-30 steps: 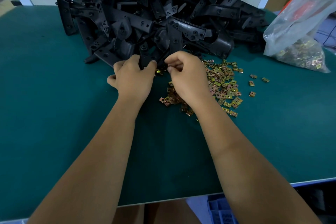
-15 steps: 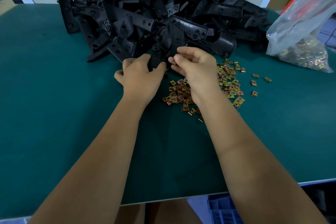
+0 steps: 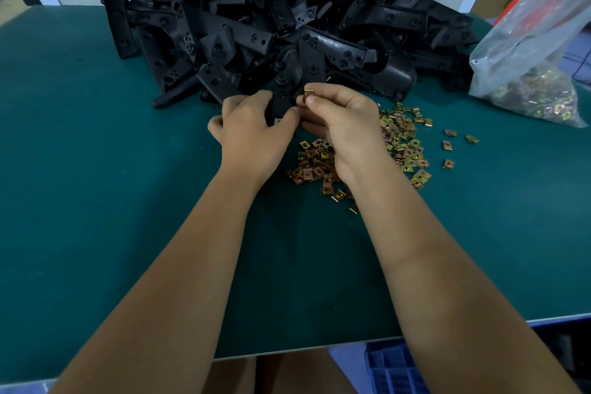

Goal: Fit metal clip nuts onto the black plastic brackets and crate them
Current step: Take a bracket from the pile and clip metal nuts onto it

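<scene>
Frame centre: left hand [image 3: 252,134] grips bracket [image 3: 281,99] steady; right hand [image 3: 343,118] pinches clip nut [image 3: 308,95] beside it, likely for fitting.

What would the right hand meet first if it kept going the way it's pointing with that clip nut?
Probably the black bracket gripped by the left hand. The right hand pinches the clip nut just beside it; the gap is unclear from this view.
</scene>
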Motion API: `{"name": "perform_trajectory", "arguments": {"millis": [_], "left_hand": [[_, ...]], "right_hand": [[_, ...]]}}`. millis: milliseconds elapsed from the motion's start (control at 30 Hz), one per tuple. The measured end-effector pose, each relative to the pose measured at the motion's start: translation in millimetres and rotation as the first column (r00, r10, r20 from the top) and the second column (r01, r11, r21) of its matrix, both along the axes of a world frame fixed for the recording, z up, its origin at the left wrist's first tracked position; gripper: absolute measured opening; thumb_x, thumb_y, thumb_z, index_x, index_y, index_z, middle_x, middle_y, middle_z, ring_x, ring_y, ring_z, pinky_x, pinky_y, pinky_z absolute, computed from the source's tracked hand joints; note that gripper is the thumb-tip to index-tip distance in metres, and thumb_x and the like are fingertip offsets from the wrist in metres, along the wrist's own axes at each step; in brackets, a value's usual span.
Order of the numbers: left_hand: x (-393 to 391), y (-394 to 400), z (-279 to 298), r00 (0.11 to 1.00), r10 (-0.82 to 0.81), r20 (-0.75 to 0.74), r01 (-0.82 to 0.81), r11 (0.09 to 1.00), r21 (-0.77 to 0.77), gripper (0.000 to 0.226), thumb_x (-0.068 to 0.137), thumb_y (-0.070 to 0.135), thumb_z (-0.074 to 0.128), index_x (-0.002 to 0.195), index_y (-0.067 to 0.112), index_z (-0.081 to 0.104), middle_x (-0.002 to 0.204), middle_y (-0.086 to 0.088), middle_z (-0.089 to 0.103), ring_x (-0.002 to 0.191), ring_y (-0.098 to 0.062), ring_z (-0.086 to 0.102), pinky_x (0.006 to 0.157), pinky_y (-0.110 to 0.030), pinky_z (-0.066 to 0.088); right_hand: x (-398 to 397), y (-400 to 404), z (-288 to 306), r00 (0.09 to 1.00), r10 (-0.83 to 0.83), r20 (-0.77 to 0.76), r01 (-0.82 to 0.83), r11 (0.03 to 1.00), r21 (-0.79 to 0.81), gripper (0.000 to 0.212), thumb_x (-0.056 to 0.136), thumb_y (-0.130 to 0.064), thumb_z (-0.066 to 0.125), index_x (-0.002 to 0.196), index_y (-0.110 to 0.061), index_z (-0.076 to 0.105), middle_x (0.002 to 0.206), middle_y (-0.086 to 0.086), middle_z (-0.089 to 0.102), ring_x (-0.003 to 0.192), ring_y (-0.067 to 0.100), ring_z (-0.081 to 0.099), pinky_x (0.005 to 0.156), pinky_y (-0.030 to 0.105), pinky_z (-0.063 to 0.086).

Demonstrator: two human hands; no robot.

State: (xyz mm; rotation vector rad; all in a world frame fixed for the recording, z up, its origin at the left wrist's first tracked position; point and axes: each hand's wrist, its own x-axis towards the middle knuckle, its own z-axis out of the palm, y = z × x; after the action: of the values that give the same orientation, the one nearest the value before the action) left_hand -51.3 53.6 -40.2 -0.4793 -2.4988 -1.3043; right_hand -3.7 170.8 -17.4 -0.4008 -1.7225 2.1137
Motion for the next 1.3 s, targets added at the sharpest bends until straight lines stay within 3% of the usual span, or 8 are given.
{"name": "perform_trajectory", "arguments": {"millis": [67, 200, 300, 600, 733, 1000, 1300], "left_hand": [[0.4, -0.4, 0.8, 1.000, -0.010, -0.013, 0.010, 1.000, 0.001, 0.028, 0.087, 0.046, 0.054, 0.072, 0.023, 0.048, 0.076, 0.013, 0.050, 0.112, -0.013, 0.038, 0.091, -0.035, 0.020], [2.7, -0.4, 1.8, 0.998, -0.032, -0.051, 0.032, 0.999, 0.000, 0.030, 0.088, 0.044, 0.060, 0.067, 0.028, 0.046, 0.075, 0.015, 0.050, 0.108, -0.007, 0.035, 0.080, -0.029, 0.013], [4.5, -0.3, 2.8, 0.996, -0.048, -0.072, 0.048, 0.999, 0.000, 0.033, 0.087, 0.043, 0.062, 0.063, 0.033, 0.042, 0.073, 0.016, 0.050, 0.106, -0.006, 0.035, 0.077, -0.029, 0.014], [4.0, -0.1, 1.7, 0.991, -0.092, -0.097, 0.093, 0.996, 0.009, 0.014, 0.084, 0.043, 0.065, 0.076, 0.037, 0.055, 0.077, 0.022, 0.050, 0.107, -0.002, 0.033, 0.090, -0.031, 0.018], [4.5, -0.4, 2.0, 0.989, -0.092, -0.119, 0.093, 0.996, 0.004, 0.007, 0.085, 0.042, 0.066, 0.082, 0.038, 0.061, 0.079, 0.025, 0.049, 0.108, -0.002, 0.032, 0.093, -0.031, 0.018], [3.8, -0.5, 1.2, 0.984, -0.127, -0.127, 0.126, 0.992, -0.012, 0.017, 0.087, 0.040, 0.066, 0.101, 0.031, 0.070, 0.084, 0.026, 0.050, 0.112, -0.004, 0.031, 0.099, -0.034, 0.019], [4.4, -0.4, 1.2, 0.970, -0.184, -0.159, 0.175, 0.982, -0.070, 0.035, 0.089, 0.043, 0.060, 0.120, 0.028, 0.067, 0.096, 0.017, 0.057, 0.118, -0.012, 0.036, 0.096, -0.028, 0.018]], "right_hand": [[-0.2, 1.2, 0.2, 1.000, -0.001, 0.015, 0.000, 0.999, 0.032, 0.022, 0.094, -0.002, 0.058, 0.095, -0.018, 0.073, 0.089, 0.001, 0.072, 0.086, 0.015, 0.072, 0.076, 0.026, 0.058], [-1.3, 2.0, -0.2, 1.000, 0.006, 0.011, -0.006, 0.999, 0.048, 0.027, 0.095, 0.002, 0.054, 0.103, -0.015, 0.073, 0.094, 0.001, 0.070, 0.078, 0.005, 0.070, 0.086, 0.031, 0.058], [-2.1, 2.1, -0.9, 1.000, 0.004, -0.009, -0.003, 0.999, 0.048, 0.027, 0.091, 0.004, 0.060, 0.110, -0.013, 0.069, 0.087, 0.001, 0.069, 0.079, 0.009, 0.069, 0.082, 0.028, 0.058], [-3.1, 4.2, -0.7, 1.000, -0.008, -0.004, 0.009, 0.999, 0.048, 0.027, 0.088, 0.002, 0.064, 0.108, -0.015, 0.068, 0.091, 0.009, 0.070, 0.087, 0.019, 0.068, 0.082, 0.031, 0.059], [-3.1, 4.9, -0.3, 0.999, -0.038, 0.009, 0.038, 0.998, 0.047, 0.027, 0.088, 0.001, 0.064, 0.106, -0.018, 0.067, 0.088, 0.006, 0.069, 0.083, 0.017, 0.068, 0.075, 0.026, 0.058], [-3.0, 4.7, 0.7, 0.999, -0.027, 0.031, 0.024, 0.996, 0.089, 0.029, 0.086, 0.000, 0.065, 0.109, -0.017, 0.068, 0.081, -0.001, 0.069, 0.080, 0.011, 0.068, 0.072, 0.021, 0.055], [-3.0, 7.1, -0.6, 1.000, -0.028, 0.007, 0.027, 0.999, 0.046, 0.032, 0.086, 0.004, 0.064, 0.110, -0.017, 0.066, 0.063, -0.009, 0.063, 0.076, 0.010, 0.065, 0.079, 0.029, 0.057]]}}
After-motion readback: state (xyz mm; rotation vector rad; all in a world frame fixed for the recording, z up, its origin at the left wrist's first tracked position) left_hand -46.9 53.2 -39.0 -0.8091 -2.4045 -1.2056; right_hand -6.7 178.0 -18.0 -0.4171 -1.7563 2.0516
